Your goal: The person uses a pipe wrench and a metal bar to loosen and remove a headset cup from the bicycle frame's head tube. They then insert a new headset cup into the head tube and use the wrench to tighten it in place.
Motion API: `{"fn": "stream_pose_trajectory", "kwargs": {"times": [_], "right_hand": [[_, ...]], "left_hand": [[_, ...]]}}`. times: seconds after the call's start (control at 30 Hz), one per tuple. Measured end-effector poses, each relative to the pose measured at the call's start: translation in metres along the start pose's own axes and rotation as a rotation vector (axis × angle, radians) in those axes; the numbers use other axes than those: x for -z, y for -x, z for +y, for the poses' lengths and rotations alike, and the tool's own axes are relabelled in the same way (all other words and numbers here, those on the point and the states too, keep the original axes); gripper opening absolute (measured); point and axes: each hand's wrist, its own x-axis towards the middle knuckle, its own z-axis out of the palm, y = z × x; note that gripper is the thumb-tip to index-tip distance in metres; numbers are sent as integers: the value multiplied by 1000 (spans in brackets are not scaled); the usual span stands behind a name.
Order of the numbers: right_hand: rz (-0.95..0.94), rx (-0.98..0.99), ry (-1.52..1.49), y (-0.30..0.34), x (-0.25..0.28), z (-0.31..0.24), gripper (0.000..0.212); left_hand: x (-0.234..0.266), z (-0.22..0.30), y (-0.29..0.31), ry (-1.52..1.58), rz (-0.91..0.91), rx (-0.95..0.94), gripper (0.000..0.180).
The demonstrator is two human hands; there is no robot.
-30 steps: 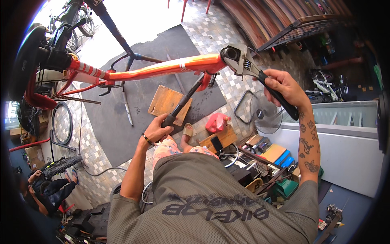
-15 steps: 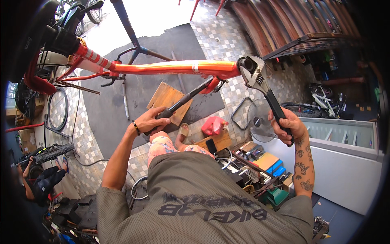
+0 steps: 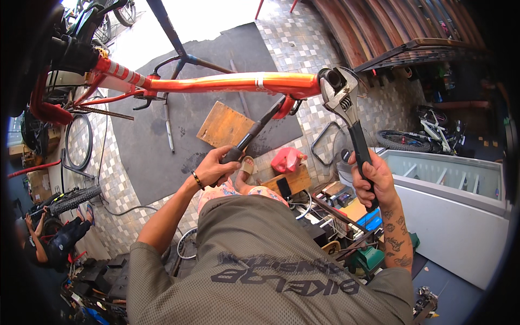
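Note:
An orange-red bicycle frame (image 3: 216,83) stretches across the view at waist height, with a round open end at its right. Over that end sit the jaws of a silver adjustable wrench (image 3: 342,103). My right hand (image 3: 374,177) is wrapped around the wrench's black grip. My left hand (image 3: 219,166) is closed on the handle of a long dark bar (image 3: 257,125), which slants up to the frame's underside near its right end. Whatever the bar's far tip engages is hidden by the frame.
A wooden board (image 3: 226,124) lies on a dark mat (image 3: 141,157). Near my feet are a red jug (image 3: 287,160) and a phone (image 3: 283,187). A white chest (image 3: 449,222) stands at right, beside a crowded tool area. Another person (image 3: 57,241) is at far left.
My right hand and the wrench's grip have swung left and toward me. My left hand has shifted right with the bar's handle. The wrench jaws remain at the frame's end.

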Motion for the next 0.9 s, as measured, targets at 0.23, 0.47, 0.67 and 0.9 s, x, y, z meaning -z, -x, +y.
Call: {"fn": "stream_pose_trajectory", "kwargs": {"times": [0.23,0.47,0.67,0.9], "right_hand": [[64,71,-104,-2,-34,25,43],[179,191,-214,-11,-85,52,35],[259,298,-310,-31,-127,69,33],[420,386,-434,-58,-189,73,36]], "left_hand": [[-21,-13,0,84,41,-46,39],[-34,-21,1,158,53,-80,21],[-35,-29,-3,111,81,-112,41],[-34,-36,-4,139,58,-100,37]]}}
